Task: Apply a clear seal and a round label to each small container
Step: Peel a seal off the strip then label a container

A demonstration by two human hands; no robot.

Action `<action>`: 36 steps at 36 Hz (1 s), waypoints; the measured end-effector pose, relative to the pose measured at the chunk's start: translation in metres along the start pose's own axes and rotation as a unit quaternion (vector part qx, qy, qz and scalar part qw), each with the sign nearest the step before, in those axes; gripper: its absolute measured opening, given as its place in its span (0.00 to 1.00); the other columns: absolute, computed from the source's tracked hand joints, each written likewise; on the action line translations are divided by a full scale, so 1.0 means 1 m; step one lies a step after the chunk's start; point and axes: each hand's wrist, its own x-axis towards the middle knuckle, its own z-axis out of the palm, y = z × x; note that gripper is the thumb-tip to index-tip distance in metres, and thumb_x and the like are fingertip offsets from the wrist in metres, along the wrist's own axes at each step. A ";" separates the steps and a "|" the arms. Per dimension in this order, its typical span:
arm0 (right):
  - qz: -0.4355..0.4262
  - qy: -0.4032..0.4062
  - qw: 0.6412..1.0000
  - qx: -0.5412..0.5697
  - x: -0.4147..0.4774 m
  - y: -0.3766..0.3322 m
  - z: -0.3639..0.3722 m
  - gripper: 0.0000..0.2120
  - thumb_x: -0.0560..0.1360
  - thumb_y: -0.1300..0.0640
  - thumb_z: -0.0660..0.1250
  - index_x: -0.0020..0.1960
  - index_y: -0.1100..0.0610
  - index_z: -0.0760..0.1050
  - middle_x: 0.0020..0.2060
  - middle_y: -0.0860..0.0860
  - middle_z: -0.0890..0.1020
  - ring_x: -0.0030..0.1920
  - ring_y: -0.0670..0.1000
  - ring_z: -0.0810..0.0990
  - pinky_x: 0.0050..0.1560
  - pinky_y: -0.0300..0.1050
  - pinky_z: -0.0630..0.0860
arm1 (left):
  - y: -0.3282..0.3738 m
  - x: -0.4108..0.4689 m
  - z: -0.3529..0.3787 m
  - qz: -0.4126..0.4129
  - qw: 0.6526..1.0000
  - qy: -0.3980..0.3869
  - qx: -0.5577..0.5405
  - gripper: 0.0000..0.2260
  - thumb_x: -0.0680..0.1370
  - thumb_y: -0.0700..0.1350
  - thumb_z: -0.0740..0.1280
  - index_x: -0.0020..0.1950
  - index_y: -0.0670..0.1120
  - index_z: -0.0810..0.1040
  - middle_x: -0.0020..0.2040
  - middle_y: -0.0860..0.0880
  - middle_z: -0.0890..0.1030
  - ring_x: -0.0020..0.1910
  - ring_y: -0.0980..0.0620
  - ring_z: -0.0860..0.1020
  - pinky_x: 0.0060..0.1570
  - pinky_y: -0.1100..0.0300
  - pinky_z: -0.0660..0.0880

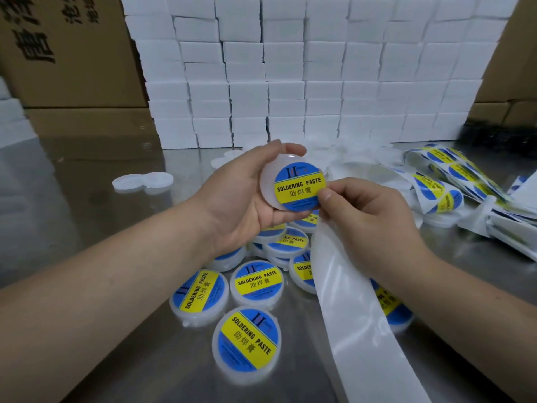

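Note:
My left hand [241,196] grips a small round white container [271,181] above the table, its face turned toward me. A round blue and yellow "SOLDERING PASTE" label [299,186] lies off-centre on it, overhanging the right rim. My right hand [369,216] pinches the label's right edge with the thumb on top. The empty white backing strip [354,315] hangs down from under my right hand and runs off the lower edge. Several labelled containers [257,282] lie heaped on the steel table under my hands.
A loose strip of unused labels [447,181] lies tangled at the right. Plain white lids [143,181] sit to the left, more unlabelled containers [340,152] behind my hands. A wall of white boxes [305,82] stands at the back, cardboard cartons [72,68] on both sides.

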 end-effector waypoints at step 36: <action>0.009 0.009 0.999 -0.037 0.000 0.002 0.000 0.16 0.75 0.58 0.65 0.30 0.44 0.75 0.25 0.38 0.78 0.30 0.36 0.75 0.33 0.25 0.68 | -0.014 -0.003 0.006 0.052 0.993 0.026 0.098 0.10 0.77 0.36 0.62 0.50 0.50 0.76 0.48 0.50 0.84 0.46 0.50 0.83 0.41 0.59 0.80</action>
